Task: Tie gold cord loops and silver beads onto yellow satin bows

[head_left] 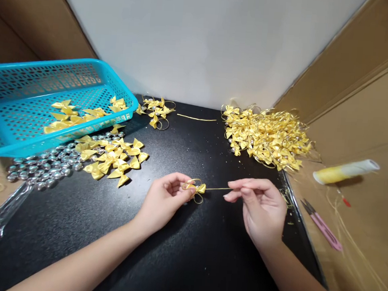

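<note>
Near the middle of the black table, my left hand (pixel 168 199) pinches a yellow ribbon bow (pixel 200 189) with gold cord looped around it. A straight end of that gold cord (pixel 218 188) runs right from the bow to my right hand (pixel 259 204), whose thumb and fingertips are closed on it. Part of the bow is hidden behind my left fingers. Loose yellow bows (pixel 119 155) lie to the left of my left hand, beside many silver beads (pixel 53 163). Beyond my hands, a short piece of gold cord (pixel 196 118) rests on the table.
A turquoise basket (pixel 115 78) holding more bows stands at the left. A large pile of corded bows (pixel 265 135) sits back right, and a small group (pixel 156 109) lies back centre. At right are pink thread snips (pixel 325 230) and a spool tube (pixel 346 171). A white panel (pixel 202 43) rises behind.
</note>
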{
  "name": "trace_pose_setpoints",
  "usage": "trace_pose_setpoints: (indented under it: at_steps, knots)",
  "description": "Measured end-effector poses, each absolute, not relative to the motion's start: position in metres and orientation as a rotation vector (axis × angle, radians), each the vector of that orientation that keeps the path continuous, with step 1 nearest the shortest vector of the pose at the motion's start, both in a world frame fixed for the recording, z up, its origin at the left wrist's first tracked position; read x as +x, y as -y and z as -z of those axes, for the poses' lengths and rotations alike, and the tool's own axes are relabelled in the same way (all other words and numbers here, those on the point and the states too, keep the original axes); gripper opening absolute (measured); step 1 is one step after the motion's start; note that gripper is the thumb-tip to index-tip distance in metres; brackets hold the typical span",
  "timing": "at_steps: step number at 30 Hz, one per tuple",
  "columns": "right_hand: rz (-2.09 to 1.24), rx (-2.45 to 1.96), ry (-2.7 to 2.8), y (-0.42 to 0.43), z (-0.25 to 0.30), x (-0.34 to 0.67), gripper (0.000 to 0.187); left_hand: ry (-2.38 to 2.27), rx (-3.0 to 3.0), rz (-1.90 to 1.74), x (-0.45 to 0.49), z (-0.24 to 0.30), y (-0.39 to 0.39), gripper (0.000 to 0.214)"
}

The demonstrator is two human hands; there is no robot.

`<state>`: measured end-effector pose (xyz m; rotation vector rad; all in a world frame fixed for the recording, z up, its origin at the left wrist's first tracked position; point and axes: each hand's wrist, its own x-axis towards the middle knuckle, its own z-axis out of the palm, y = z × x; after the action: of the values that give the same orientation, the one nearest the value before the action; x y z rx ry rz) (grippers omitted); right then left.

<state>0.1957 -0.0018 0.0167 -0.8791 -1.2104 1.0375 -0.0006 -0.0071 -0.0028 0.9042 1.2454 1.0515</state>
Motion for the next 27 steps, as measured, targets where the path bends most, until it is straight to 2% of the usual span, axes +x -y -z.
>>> trace_pose_setpoints:
  at_steps: [8, 15, 20, 24, 27]
  knots:
    - [-1.002, -0.808, 1.181, -0.001, -0.026, 0.203, 0.005, -1.245, 0.941, -1.063, 0.000, 0.004, 0.006, 0.022]
    - [-0.764, -0.848, 1.053, -0.011, -0.036, 0.214, 0.013, -1.269, 0.991, -1.062, 0.001, 0.004, 0.006, 0.018]
    - [-0.716, -0.835, 0.978, -0.019, -0.040, 0.222, 0.012, -1.268, 0.988, -1.042, 0.000, 0.005, 0.005, 0.018]
    - [-0.774, -0.779, 0.981, -0.022, -0.039, 0.224, 0.011, -1.268, 0.948, -1.047, 0.000, 0.005, 0.004, 0.020]
    - [-1.059, -0.790, 1.058, -0.020, -0.028, 0.216, 0.012, -1.265, 0.911, -1.046, 0.000, 0.004, 0.003, 0.023]
